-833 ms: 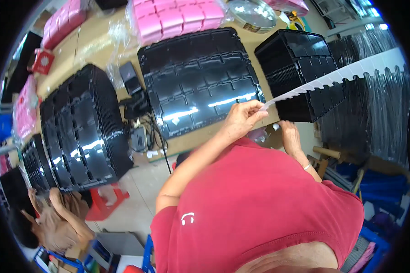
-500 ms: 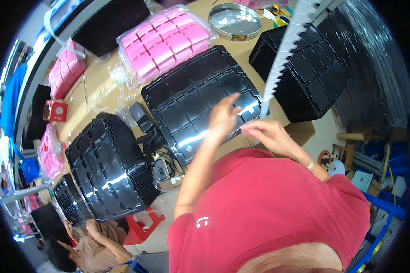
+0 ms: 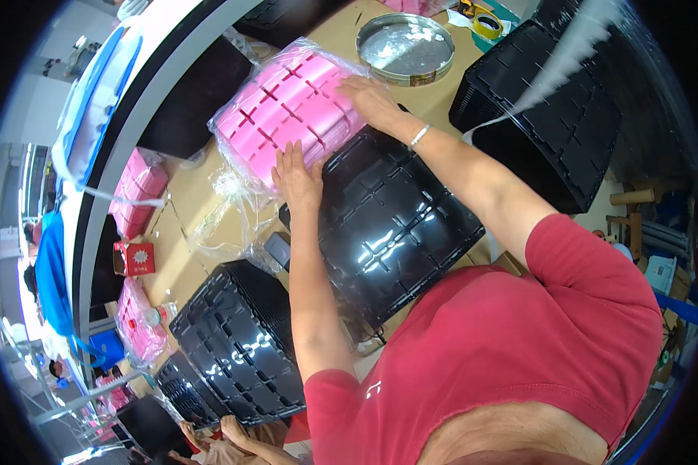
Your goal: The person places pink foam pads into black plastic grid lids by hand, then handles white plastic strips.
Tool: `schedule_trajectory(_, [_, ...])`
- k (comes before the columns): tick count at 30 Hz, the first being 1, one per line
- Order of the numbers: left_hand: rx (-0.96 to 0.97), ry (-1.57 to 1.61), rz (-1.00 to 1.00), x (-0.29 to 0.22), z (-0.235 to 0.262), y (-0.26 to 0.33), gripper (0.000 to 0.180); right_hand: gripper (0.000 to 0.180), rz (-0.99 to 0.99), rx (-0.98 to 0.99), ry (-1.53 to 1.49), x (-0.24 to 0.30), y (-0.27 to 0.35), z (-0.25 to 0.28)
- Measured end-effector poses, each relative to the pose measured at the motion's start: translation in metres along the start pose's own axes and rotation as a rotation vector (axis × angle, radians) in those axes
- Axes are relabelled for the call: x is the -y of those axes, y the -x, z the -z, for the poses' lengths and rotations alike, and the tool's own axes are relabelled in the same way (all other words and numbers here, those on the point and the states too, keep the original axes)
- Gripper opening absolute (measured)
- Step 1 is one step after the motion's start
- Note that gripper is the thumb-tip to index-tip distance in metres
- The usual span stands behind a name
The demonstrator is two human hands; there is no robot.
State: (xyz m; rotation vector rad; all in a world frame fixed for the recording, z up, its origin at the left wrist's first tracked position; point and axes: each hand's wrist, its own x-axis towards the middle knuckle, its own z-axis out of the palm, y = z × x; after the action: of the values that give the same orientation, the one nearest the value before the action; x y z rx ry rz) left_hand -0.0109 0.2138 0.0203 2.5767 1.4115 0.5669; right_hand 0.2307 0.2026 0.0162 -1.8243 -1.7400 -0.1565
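Observation:
A stack of pink slotted sheets [image 3: 287, 105] sits in clear plastic on the table. My left hand [image 3: 297, 182] is at its near edge, fingers apart and touching the pink surface. At the stack's right end my right hand [image 3: 371, 102] lies with its fingers stretched over the top sheet. Neither hand has visibly lifted a sheet. Between the stack and my body lies a black plastic tray [image 3: 388, 225] with moulded compartments, shiny on top. My forearms pass over its two sides, and part of its far edge is hidden by them.
Black tray stacks stand at right [image 3: 547, 116] and left [image 3: 240, 341]. A round metal tin [image 3: 405, 48] and yellow tape roll [image 3: 487, 25] lie at the back. A pale toothed strip [image 3: 570, 58] hangs at upper right. Another person's hands [image 3: 233, 430] touch trays at lower left.
Both my hands have left the near right edge of the black tray and reached forward to the pink stack. The whole view has shifted and turned somewhat.

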Motion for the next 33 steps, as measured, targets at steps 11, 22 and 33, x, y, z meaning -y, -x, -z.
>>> schedule_trajectory(11, [0.2,-0.077,0.038,0.032,-0.036,-0.061,0.071,0.056,0.265,0.503,0.24,-0.051,-0.033,-0.014])
schedule_trajectory(22, [0.295,0.285,0.22,0.043,-0.022,-0.08,0.059,0.039,0.129,0.65,-0.127,-0.061,-0.066,-0.007])
schedule_trajectory(33, [-0.303,-0.217,0.029,0.012,0.02,-0.034,0.031,0.011,0.446,-0.091,0.087,-0.021,-0.039,0.064])
